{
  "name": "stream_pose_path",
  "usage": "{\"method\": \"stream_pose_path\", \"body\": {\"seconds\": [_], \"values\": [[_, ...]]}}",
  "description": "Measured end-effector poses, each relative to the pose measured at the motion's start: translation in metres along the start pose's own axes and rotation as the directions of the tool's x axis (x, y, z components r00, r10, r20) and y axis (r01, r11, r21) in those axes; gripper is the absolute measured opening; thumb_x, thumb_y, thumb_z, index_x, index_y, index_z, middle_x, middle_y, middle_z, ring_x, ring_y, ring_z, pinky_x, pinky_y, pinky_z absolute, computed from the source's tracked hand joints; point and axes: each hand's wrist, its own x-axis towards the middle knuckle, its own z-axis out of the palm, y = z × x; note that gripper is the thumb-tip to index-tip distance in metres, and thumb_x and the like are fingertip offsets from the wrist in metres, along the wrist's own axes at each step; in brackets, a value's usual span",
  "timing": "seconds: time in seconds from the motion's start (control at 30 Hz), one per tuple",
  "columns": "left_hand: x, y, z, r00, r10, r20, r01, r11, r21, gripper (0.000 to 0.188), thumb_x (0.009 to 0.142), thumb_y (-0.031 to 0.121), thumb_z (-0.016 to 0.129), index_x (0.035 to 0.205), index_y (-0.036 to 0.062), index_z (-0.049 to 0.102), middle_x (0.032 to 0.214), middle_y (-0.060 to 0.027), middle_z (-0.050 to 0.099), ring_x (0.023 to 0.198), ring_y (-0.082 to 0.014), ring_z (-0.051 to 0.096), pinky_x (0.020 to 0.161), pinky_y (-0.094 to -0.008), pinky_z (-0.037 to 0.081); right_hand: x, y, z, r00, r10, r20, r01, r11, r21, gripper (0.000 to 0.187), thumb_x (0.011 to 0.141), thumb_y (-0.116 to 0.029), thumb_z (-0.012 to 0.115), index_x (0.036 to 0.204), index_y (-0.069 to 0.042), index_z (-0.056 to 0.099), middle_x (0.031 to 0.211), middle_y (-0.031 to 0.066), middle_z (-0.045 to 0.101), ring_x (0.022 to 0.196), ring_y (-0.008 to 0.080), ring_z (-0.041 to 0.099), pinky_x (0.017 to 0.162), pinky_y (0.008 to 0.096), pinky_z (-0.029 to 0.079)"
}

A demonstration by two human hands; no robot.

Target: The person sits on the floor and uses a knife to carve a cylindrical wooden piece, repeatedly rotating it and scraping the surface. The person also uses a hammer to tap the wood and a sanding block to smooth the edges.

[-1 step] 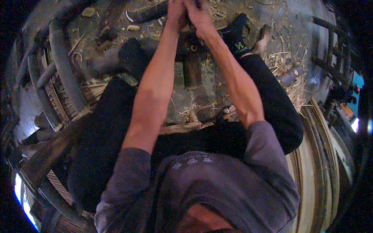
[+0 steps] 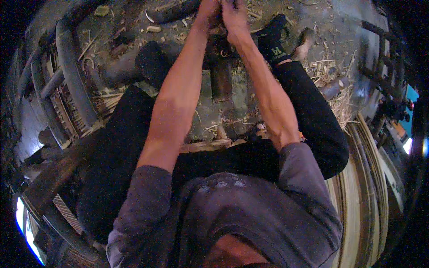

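Observation:
Both my arms reach forward to the top edge of the view, wrists close together. My left hand (image 2: 208, 14) is closed and blurred, its fingertips cut off by the edge. Beside it, my right hand (image 2: 234, 18) is closed round something dark that I cannot make out. Just below the hands stands a dark wooden post (image 2: 221, 82) with a small metal ring (image 2: 225, 52) near its top. A dark log-like piece (image 2: 172, 13) with a pale curved edge lies left of my left hand. My feet, in dark socks, flank the post.
Wood shavings (image 2: 328, 69) and chips litter the grey floor. A cut branch piece (image 2: 334, 88) lies right of my leg. Long pale strips (image 2: 357, 201) are stacked at lower right. Dark frames of round poles (image 2: 73, 76) stand at left, others (image 2: 380, 53) at right.
Both hands have shifted slightly to the right and farther forward. My right forearm has moved a little to the left at the elbow. The post and floor pieces look unchanged.

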Motion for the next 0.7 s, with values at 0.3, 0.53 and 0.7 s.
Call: {"method": "stream_pose_path", "body": {"seconds": [0.3,0.53,0.7], "values": [[0.024,-0.091,0.054,0.728,-0.221,0.649,-0.400,0.632,0.664,0.051,0.086,0.046,0.053,0.123,0.0113,0.055,0.126,-0.0109,0.053,0.118,-0.0229,0.046,0.102,-0.0343,0.033,-0.031,0.074,-0.032,0.586,0.017,-0.810,0.277,0.935,0.220,0.071,0.092,-0.052,0.040,0.136,0.002,0.032,0.137,0.0224,0.037,0.122,0.0324,0.042,0.101,0.0377,0.034],[0.005,-0.008,0.037,0.938,0.287,0.196,-0.345,0.830,0.438,0.048,0.089,0.042,0.052,0.121,0.0059,0.051,0.113,-0.0120,0.056,0.101,-0.0228,0.053,0.087,-0.0353,0.042,0.023,0.041,-0.018,0.993,0.105,0.051,-0.112,0.723,0.682,0.073,0.089,-0.061,0.034,0.133,-0.003,0.039,0.133,0.0111,0.045,0.118,0.0250,0.045,0.097,0.0344,0.038],[-0.040,0.000,-0.014,0.532,0.788,-0.310,-0.314,0.524,0.792,0.043,0.088,0.037,0.055,0.115,0.0026,0.054,0.114,-0.0172,0.056,0.105,-0.0224,0.053,0.091,-0.0348,0.042,0.021,0.034,0.024,0.882,0.009,0.471,-0.148,0.954,0.259,0.068,0.089,-0.059,0.037,0.132,-0.006,0.043,0.131,0.0066,0.046,0.116,0.0191,0.045,0.095,0.0334,0.039]]}}
